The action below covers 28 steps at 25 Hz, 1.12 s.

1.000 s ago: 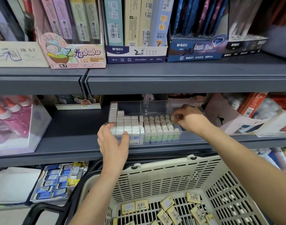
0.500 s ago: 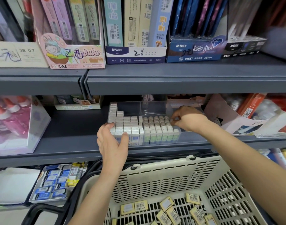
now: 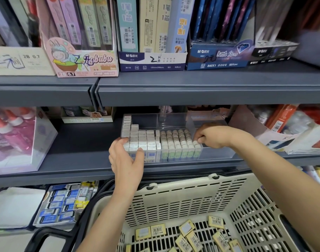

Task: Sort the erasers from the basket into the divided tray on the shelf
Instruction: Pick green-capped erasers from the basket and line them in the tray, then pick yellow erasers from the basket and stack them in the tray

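While L hand [image 3: 126, 161] holds clear tray [image 3: 216, 154], R hand [image 3: 213, 136] pinches white eraser [image 3: 195, 142].

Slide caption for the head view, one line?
Left hand holds the divided tray at its front corner; right hand pinches an eraser at the filled rows' right end.

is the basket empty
No, a number of yellow-wrapped erasers lie on the floor of the basket.
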Available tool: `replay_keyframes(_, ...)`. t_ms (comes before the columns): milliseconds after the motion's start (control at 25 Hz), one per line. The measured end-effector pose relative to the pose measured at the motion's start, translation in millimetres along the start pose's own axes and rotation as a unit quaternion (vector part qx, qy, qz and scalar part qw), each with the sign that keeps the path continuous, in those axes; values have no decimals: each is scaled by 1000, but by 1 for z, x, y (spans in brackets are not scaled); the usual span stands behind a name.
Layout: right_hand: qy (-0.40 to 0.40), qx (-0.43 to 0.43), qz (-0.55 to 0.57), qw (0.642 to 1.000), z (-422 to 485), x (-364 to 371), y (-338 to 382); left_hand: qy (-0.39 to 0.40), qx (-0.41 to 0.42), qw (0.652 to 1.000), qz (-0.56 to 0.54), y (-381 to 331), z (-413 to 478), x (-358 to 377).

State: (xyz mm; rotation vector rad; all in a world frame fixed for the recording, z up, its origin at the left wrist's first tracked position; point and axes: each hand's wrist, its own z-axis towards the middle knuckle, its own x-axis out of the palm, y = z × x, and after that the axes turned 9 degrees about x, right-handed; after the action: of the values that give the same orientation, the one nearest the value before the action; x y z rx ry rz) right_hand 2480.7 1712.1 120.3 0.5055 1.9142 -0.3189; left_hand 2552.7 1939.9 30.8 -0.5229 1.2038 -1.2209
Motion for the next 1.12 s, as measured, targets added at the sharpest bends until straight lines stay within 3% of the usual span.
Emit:
replay_keyframes(480,-43,-6,44,998,-7,18,-10,-12,12,1000,11,4,-5,2)
replay_keyframes(760,-234,-18,232,944,-87,60,-23,-22,19,1000,7,-16,-29,-11)
replay_keyframes(880,-192,-19,298,935,-127,100,-29,-9,63,996,-63,-30,-73,-12)
replay_keyframes(1040,-41,-56,242,968,-128,168,-16,151,111,981,-50,-25,-129,13)
replay_keyframes(1120,22,-68,172,983,-114,200,-4,232,53,971,7,-5,-142,29)
